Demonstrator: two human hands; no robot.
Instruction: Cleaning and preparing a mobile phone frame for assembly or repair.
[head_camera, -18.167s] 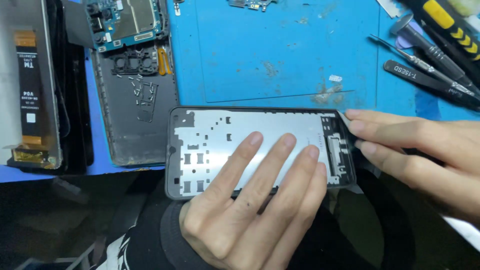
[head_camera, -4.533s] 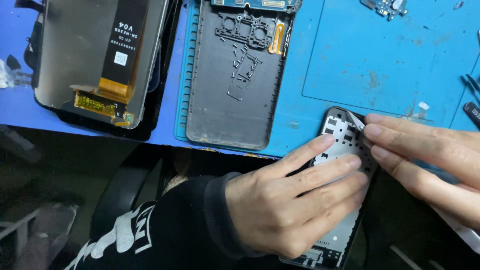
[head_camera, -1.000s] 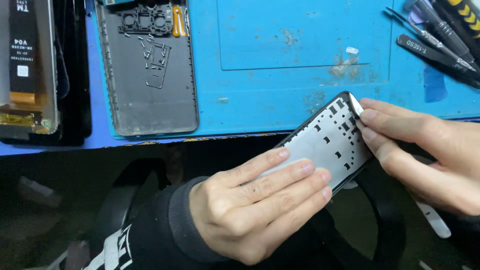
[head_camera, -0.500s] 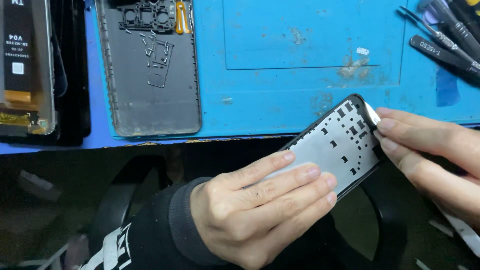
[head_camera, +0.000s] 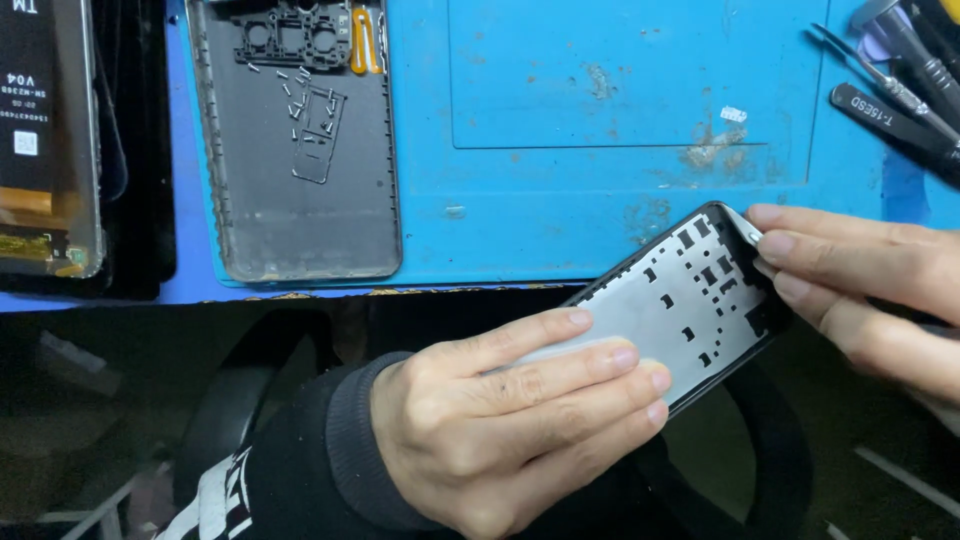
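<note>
A phone mid-frame, a black-rimmed silver metal plate with small cut-outs, is tilted over the front edge of the blue mat. My left hand lies flat across its lower part and holds it. The fingertips of my right hand pinch a thin clear film tab at the frame's upper right corner. A black sleeve covers my left wrist.
A grey phone back cover with small screws and a black bracket lies on the mat at the left. A display panel lies at the far left. Screwdrivers and tweezers lie at the top right. A dark chair sits below the table edge.
The view has shifted slightly; the frame and both hands sit a little further right. My right fingers still pinch the film at the frame's corner.
</note>
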